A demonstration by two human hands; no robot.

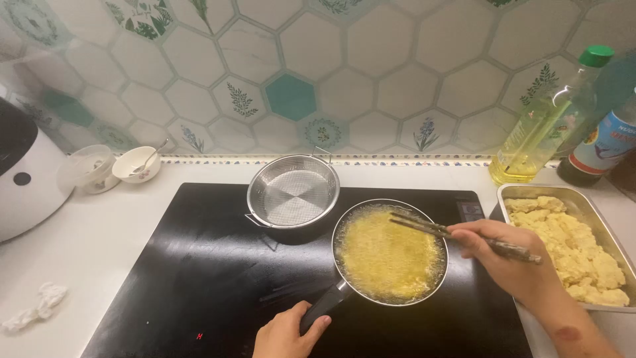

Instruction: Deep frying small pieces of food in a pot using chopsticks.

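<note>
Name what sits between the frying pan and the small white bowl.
In the head view, a wire strainer basket sits between the frying pan and small white bowl.

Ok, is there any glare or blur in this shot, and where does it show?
Head view: soft glare streaks the black cooktop; the oil bottle at the right edge is smeared and stretched; the frying pan, chopsticks, left hand and right hand look fairly sharp.
</note>
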